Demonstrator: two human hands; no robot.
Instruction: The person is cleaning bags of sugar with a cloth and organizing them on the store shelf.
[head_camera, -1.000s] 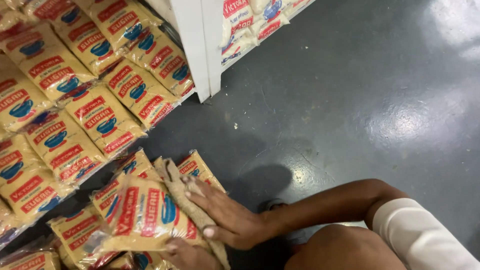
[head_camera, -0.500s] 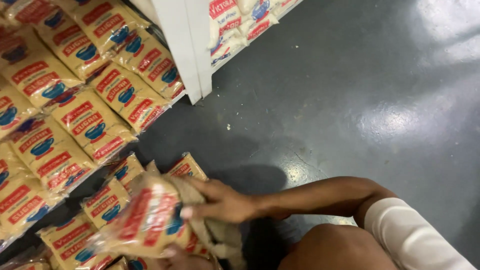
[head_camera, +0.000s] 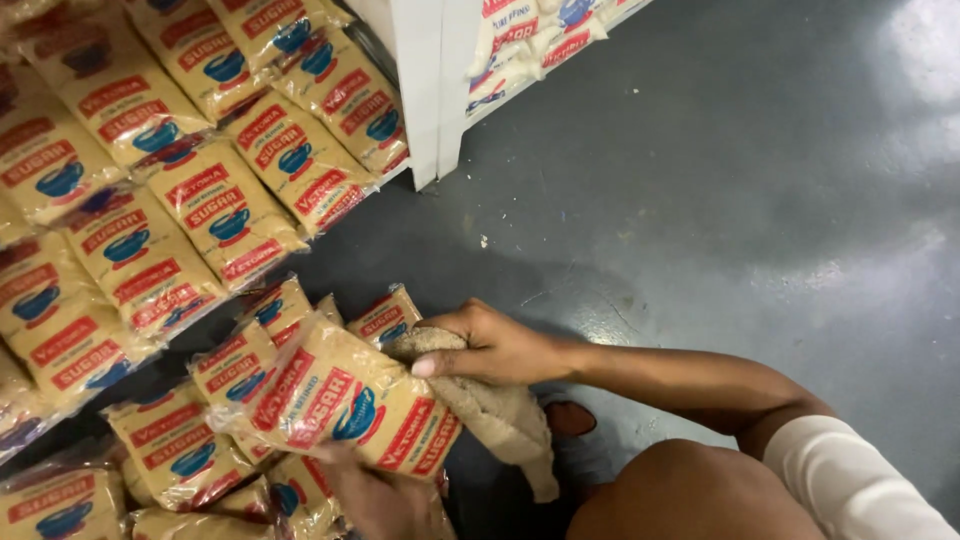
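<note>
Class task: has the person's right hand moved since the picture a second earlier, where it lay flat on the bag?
Yes. The right hand has lifted off the sugar bag and drawn back from the white shelf post, gripping burlap cloth.

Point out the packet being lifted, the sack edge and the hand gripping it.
lifted packet (head_camera: 345, 405), head view, middle of its printed face.
sack (head_camera: 500, 420), head view, its folded cloth.
right hand (head_camera: 495, 345), head view, back of hand.

Yellow-brown pkgs (head_camera: 200, 190) w/ red-blue labels on shelf; more piled on floor (head_camera: 180, 450); one lifted (head_camera: 350, 400).
</note>
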